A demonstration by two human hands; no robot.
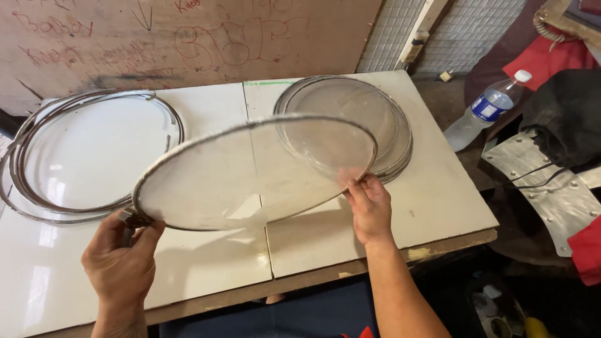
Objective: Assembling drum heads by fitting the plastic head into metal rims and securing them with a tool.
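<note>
Both hands grip a round, translucent plastic disc with a thin metal rim (pixel 250 172), holding it tilted above the white tabletop (pixel 438 188). The left hand (pixel 122 256) closes its fingers around the near-left edge of the disc, where a small dark metal tool (pixel 130 222) sits against the rim; whether the fingers pinch the tool, the rim or both cannot be told. The right hand (pixel 370 209) pinches the near-right edge, thumb on the upper face and fingers curled beneath.

Seen through the disc's far-right part, a stack of similar clear round discs with metal rims (pixel 350 119) lies flat on the far-right half of the table. On the far-left side rests a loose pile of thin grey metal hoops (pixel 25 156), ringing a bare patch of the white surface. A brown board with red scribbles (pixel 188 37) stands behind the table. To the right, off the table, a clear plastic water bottle with a white cap and blue label (pixel 485 109) leans near dark and red cloth (pixel 551 56), and a curved strip of riveted sheet metal (pixel 551 188) lies nearer.
</note>
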